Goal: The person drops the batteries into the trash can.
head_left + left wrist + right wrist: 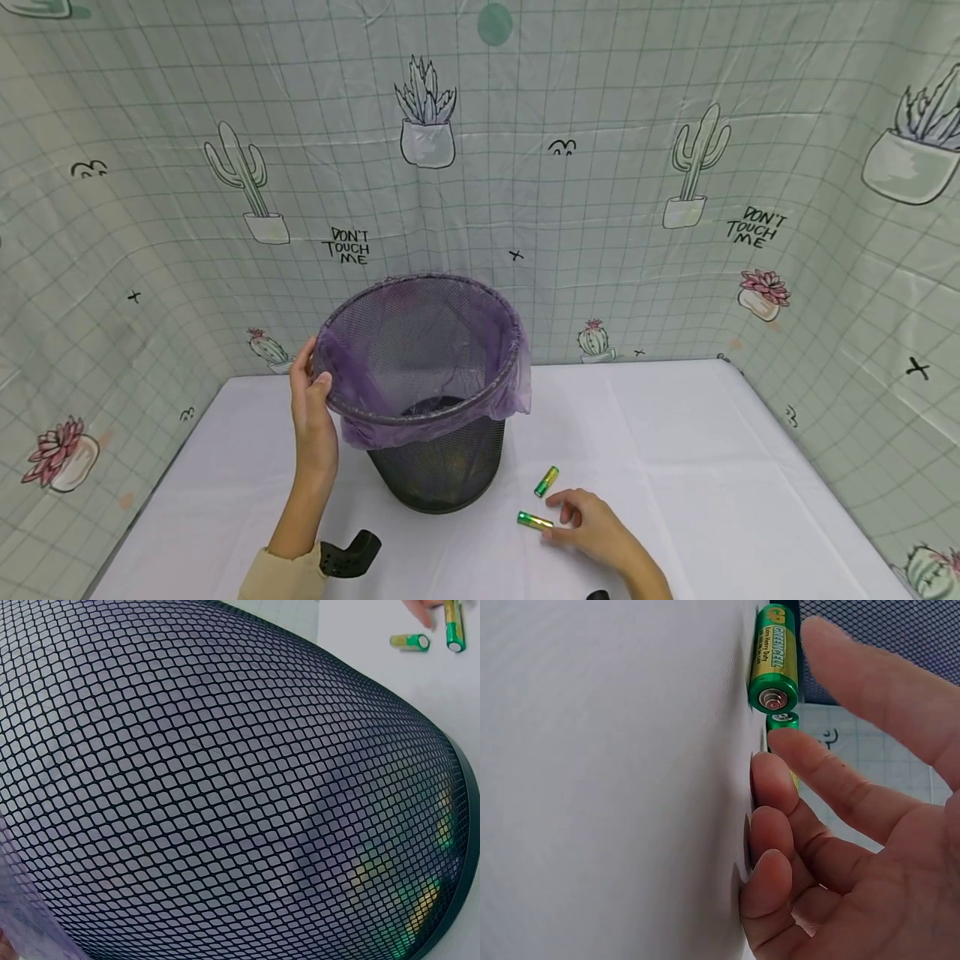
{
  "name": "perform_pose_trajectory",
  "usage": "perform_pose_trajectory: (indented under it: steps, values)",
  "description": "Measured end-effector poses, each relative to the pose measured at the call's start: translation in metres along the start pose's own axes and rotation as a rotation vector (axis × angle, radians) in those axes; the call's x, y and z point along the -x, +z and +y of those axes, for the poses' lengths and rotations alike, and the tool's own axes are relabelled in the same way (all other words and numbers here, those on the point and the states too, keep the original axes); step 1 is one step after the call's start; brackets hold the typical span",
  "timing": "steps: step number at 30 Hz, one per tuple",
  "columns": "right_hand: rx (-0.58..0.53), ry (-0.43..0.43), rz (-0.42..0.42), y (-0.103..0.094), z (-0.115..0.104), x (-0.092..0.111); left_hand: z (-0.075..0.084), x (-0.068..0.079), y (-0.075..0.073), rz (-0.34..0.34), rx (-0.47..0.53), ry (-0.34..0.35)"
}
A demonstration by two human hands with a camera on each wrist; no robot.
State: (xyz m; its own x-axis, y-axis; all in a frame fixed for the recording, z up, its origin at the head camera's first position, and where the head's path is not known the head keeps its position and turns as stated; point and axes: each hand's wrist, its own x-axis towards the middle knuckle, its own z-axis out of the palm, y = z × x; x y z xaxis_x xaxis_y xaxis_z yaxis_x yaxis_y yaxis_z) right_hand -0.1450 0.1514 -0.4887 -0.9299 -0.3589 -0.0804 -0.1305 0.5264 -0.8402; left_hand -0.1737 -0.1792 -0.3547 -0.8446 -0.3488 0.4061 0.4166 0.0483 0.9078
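My left hand (313, 429) grips the rim of a black mesh wastebasket (442, 479) at its left side, the thumb over the edge. A thin purple bin bag (512, 398) lines the basket and folds down over the rim. Beside the basket, my right hand (592, 527) is low at the white table, thumb and index finger apart near a green and gold AA battery (535, 521). In the right wrist view, that battery (774, 656) shows its terminal end, and nothing is pinched. A second battery (547, 482) lies just beyond it.
Through the mesh in the left wrist view, blurred green and yellow shapes (420, 904) show at the basket's bottom. A white cloth (675, 467) covers the table. Behind and at both sides hangs a grid-patterned curtain (510, 200) with cactus drawings.
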Motion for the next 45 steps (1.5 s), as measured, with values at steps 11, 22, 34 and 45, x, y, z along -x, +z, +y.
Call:
perform_pose_trajectory:
  steps: [11,22,34,45]
  values:
    - [0.034,-0.025,0.005,0.0021,0.0012,0.0012,0.0004,0.0008,0.0,-0.001,-0.006,-0.006]
    - [0.056,-0.022,0.026,0.0032,0.0021,0.001,0.0006,0.0001,0.0001,0.001,0.001,-0.007]
    - [0.114,-0.045,0.038,0.004,0.0006,0.0017,0.0005,0.0004,0.0006,-0.004,0.007,-0.003]
    - [0.153,-0.064,0.049,0.0026,-0.003,0.0031,-0.0009,-0.0002,-0.0005,-0.007,-0.001,-0.001]
